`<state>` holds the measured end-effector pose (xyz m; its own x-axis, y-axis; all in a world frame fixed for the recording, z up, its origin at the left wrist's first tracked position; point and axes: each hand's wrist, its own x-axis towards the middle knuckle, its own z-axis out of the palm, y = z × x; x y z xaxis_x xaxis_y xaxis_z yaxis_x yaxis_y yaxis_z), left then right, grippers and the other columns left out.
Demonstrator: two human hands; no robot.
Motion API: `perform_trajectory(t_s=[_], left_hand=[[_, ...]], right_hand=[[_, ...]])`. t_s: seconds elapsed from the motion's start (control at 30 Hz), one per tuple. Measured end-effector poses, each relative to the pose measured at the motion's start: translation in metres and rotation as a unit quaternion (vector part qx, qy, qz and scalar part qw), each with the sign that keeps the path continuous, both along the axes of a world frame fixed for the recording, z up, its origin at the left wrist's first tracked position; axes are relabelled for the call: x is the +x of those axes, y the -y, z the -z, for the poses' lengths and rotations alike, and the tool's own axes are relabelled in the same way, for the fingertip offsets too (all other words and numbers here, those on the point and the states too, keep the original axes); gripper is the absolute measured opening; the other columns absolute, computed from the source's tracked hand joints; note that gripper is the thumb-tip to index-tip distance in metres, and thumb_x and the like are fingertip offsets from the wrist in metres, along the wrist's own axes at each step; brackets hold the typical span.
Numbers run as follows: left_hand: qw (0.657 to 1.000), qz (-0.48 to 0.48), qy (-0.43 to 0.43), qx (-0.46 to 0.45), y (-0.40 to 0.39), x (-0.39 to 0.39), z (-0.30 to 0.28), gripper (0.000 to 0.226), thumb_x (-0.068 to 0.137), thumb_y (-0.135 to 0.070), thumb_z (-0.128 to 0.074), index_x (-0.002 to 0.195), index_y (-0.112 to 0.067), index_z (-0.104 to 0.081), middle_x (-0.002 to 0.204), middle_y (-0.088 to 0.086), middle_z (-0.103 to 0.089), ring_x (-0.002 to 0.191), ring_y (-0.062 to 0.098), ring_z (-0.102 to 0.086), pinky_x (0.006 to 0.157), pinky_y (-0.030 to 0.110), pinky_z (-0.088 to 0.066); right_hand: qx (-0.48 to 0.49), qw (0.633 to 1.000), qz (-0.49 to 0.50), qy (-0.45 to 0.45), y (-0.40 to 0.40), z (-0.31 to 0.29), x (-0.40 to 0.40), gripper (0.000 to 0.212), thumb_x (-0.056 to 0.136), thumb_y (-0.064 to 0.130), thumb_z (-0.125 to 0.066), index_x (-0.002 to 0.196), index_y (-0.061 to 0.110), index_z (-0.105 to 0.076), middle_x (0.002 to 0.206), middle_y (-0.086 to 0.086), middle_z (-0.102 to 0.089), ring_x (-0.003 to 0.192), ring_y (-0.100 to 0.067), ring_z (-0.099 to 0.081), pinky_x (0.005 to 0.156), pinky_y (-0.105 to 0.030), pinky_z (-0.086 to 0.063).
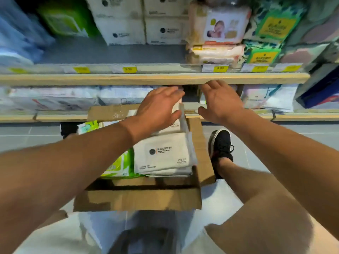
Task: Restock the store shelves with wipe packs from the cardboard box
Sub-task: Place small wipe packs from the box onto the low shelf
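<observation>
Above the cardboard box (139,197), left hand (157,107) holds a white wipe pack (178,107).

From my feed the aisle is brightly and evenly lit, seemingly from overhead. Motion blur smears the packs at 10 and 11 o'clock and the price tags (220,68) along the shelf edge (146,78). The lens bows that edge and stretches both forearms toward 7 and 5 o'clock. A dark shadow lies inside the cardboard box (139,198). The white pack's (162,153) print stays fairly sharp.

Head-worn camera looks forward and down, close over the cardboard box (139,198).
</observation>
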<state>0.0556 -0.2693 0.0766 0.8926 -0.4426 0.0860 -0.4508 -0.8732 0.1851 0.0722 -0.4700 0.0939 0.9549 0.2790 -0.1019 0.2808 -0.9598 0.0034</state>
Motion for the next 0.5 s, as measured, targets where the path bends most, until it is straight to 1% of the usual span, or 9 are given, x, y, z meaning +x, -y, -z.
perform_trajectory(t_s=[0.13, 0.23, 0.3, 0.4, 0.5], left_hand=[[0.999, -0.015, 0.018, 0.023, -0.071, -0.034, -0.002, 0.058, 0.086, -0.04, -0.06, 0.138, -0.02, -0.047, 0.144, 0.008, -0.046, 0.128, 0.031, -0.044, 0.108, 0.041, -0.034], [0.998, -0.06, 0.0, 0.017, -0.126, -0.055, 0.003, 0.058, 0.085, -0.043, -0.056, 0.138, -0.019, -0.048, 0.145, 0.009, -0.046, 0.13, 0.031, -0.044, 0.108, 0.044, -0.034], [0.997, -0.081, -0.011, 0.008, -0.161, -0.064, 0.009, 0.059, 0.083, -0.043, -0.053, 0.135, -0.016, -0.051, 0.142, 0.011, -0.048, 0.127, 0.033, -0.048, 0.106, 0.047, -0.037], [0.992, -0.118, -0.047, 0.021, -0.207, -0.075, 0.02, 0.06, 0.083, -0.046, -0.049, 0.135, -0.017, -0.049, 0.142, 0.011, -0.048, 0.127, 0.032, -0.047, 0.104, 0.047, -0.038], [0.986, -0.149, -0.064, 0.023, -0.244, -0.082, 0.031, 0.061, 0.083, -0.048, -0.047, 0.135, -0.018, -0.048, 0.14, 0.01, -0.05, 0.126, 0.031, -0.048, 0.102, 0.046, -0.041]], right_hand=[[-0.008, 0.997, -0.07, 0.011, -0.066, -0.013, -0.02, 0.07, 0.082, 0.043, -0.06, 0.142, 0.016, -0.038, 0.139, -0.009, -0.044, 0.133, -0.033, -0.032, 0.111, -0.044, -0.032], [-0.014, 0.993, -0.119, 0.0, -0.116, -0.013, -0.03, 0.071, 0.084, 0.043, -0.06, 0.145, 0.017, -0.035, 0.144, -0.009, -0.041, 0.136, -0.032, -0.03, 0.112, -0.042, -0.029], [-0.02, 0.989, -0.148, -0.015, -0.149, -0.01, -0.033, 0.071, 0.085, 0.042, -0.06, 0.147, 0.017, -0.033, 0.147, -0.009, -0.038, 0.137, -0.032, -0.028, 0.112, -0.042, -0.028], [-0.033, 0.981, -0.188, -0.036, -0.194, -0.001, -0.035, 0.073, 0.083, 0.042, -0.061, 0.146, 0.016, -0.035, 0.148, -0.009, -0.038, 0.137, -0.031, -0.03, 0.11, -0.041, -0.028], [-0.035, 0.975, -0.208, -0.066, -0.232, 0.012, -0.034, 0.072, 0.082, 0.041, -0.06, 0.145, 0.017, -0.035, 0.147, -0.008, -0.038, 0.137, -0.031, -0.03, 0.111, -0.04, -0.028]])
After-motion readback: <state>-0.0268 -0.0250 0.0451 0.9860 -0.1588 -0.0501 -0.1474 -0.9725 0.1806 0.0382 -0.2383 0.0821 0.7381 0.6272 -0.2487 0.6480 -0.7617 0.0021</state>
